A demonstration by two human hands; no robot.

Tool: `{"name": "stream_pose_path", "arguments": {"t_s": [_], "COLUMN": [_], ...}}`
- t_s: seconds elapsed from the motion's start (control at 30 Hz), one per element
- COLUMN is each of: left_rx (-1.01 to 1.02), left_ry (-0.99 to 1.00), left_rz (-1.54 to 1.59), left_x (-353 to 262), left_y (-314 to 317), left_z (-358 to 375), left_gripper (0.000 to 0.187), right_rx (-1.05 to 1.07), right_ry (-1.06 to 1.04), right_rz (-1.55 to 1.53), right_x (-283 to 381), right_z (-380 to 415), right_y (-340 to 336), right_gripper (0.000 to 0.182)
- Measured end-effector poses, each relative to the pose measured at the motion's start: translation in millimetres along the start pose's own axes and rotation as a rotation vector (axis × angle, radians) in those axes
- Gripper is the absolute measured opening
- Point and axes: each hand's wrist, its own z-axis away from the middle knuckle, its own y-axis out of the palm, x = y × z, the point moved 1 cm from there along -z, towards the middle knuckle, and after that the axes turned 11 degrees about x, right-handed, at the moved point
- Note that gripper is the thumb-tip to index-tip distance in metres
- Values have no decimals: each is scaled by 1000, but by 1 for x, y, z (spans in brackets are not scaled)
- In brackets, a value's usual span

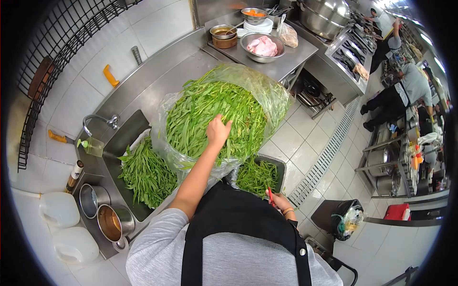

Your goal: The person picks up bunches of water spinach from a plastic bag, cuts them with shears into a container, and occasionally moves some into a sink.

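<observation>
My left hand (218,131) reaches over the large heap of leafy green stalks (191,114) in a clear plastic bag (274,93). Its thumb stands apart from the fingers, and the fingertips touch the leaves. Low at my right side, my right hand (282,203) is closed round a red-handled tool (271,196); its working end is too small to make out. Just beyond that hand, cut-looking green stems (257,175) fill a dark bin (282,177). More leafy greens (148,174) lie in the sink (112,157) on my left.
A tap (98,119) rises behind the sink. Metal pots (114,221) and white jugs (74,244) stand at the left. A bowl of raw meat (262,47) is on the back counter. Behind me to the right is a rubbish bin (329,214); co-workers (405,90) stand farther off.
</observation>
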Motion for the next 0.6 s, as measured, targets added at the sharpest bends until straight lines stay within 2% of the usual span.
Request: {"name": "stream_pose_path", "arguments": {"t_s": [0.1,0.13,0.2,0.23,0.33,0.37,0.43,0.47,0.6], "left_rx": [-6,-3,180,184,284,287,136,268,301], "left_ry": [9,11,17,15,42,41,-63,-125,-61], "left_rz": [70,70,152,148,587,587,798,846,885], "left_x": [12,9,9,13,33,44,57,64,59], "left_y": [10,5,-3,-5,4,16,27,28,10], "left_z": [-4,-1,9,14,21,21,23,19,22], "left_gripper": [33,33,31,31,34,34,34,34,29], "right_rx": [6,49,117,119,181,180,277,305,378], "right_ry": [-109,-220,-361,-359,-501,-499,-652,-677,-751], "right_rz": [-98,-134,-214,-218,-136,-138,-198,-184,-115], "right_x": [8,18,42,50,72,79,105,117,154], "right_z": [-4,1,15,16,15,14,19,19,-2], "right_y": [2,4,11,13,18,20,28,31,41], "right_gripper": [50,46,36,36,33,33,31,31,32]}}
